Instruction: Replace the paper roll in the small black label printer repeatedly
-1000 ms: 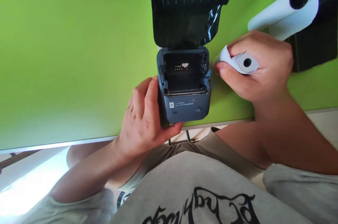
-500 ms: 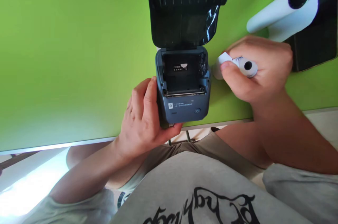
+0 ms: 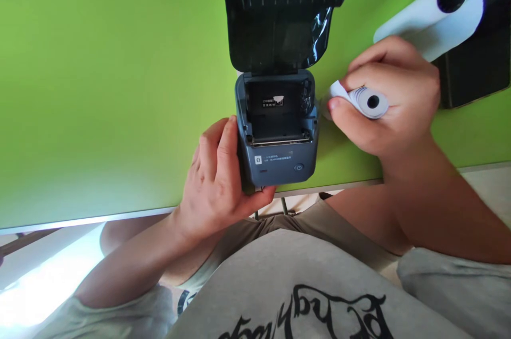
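Observation:
A small grey-blue label printer (image 3: 277,155) stands at the near edge of the green table (image 3: 99,89), its dark lid (image 3: 279,9) swung open and its paper bay showing no roll inside. My left hand (image 3: 217,174) grips the printer's left side and front corner. My right hand (image 3: 389,97) hovers just right of the printer, shut on a small white paper roll (image 3: 365,100) with its core hole facing me. My thumb presses the roll's loose end near the printer's right wall.
A larger white paper roll (image 3: 431,17) lies at the far right, resting against a black flat device (image 3: 479,62). The table's front edge (image 3: 120,216) runs just under the printer, with my lap and grey shirt below it.
My right hand has turned the small roll slightly and lifted its fingers a little. The left hand and printer have stayed put.

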`<control>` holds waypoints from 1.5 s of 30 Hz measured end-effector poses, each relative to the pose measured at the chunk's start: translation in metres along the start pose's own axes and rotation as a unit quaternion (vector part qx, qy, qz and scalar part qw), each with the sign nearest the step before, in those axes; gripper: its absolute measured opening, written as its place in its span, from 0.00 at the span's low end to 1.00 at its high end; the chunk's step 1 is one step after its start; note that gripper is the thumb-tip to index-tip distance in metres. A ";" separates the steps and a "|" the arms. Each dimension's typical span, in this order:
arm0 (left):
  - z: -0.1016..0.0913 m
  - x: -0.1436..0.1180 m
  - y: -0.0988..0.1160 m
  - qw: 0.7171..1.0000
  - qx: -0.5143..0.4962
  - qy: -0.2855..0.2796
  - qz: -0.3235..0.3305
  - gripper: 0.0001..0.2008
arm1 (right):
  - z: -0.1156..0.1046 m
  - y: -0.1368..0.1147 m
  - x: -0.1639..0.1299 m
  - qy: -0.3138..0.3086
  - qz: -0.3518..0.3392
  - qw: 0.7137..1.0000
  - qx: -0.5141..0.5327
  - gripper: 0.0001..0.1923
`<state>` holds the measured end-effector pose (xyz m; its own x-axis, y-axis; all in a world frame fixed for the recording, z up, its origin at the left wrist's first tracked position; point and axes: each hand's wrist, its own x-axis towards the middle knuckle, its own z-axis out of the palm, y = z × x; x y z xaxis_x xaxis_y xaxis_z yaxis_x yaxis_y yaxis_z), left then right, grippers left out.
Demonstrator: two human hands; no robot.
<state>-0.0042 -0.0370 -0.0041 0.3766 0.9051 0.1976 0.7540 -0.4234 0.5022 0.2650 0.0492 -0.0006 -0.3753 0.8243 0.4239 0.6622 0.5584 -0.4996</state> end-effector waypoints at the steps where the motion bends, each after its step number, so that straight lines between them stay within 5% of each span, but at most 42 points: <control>1: 0.000 0.000 0.000 1.000 -0.002 0.000 -0.003 0.59 | 0.001 0.001 0.000 0.012 -0.005 1.000 0.000 0.08; 12: -0.001 0.000 0.002 1.000 0.006 -0.008 0.000 0.59 | 0.002 -0.001 -0.002 0.015 0.021 1.000 -0.005 0.05; 25: 0.000 0.000 0.001 1.000 0.000 -0.007 -0.001 0.59 | 0.008 0.008 -0.007 0.050 0.044 0.995 0.070 0.25; 39: -0.001 0.000 0.001 1.000 -0.004 -0.010 -0.003 0.59 | 0.001 0.005 -0.002 0.007 -0.017 1.000 -0.013 0.11; 45: 0.000 -0.001 0.000 1.000 -0.013 -0.001 -0.012 0.60 | -0.001 -0.003 -0.002 -0.035 0.001 0.999 0.015 0.18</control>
<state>-0.0041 -0.0380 -0.0041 0.3603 0.9145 0.1839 0.7484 -0.4011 0.5283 0.2647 0.0461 0.0006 -0.4188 0.8294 0.3698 0.6432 0.5584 -0.5239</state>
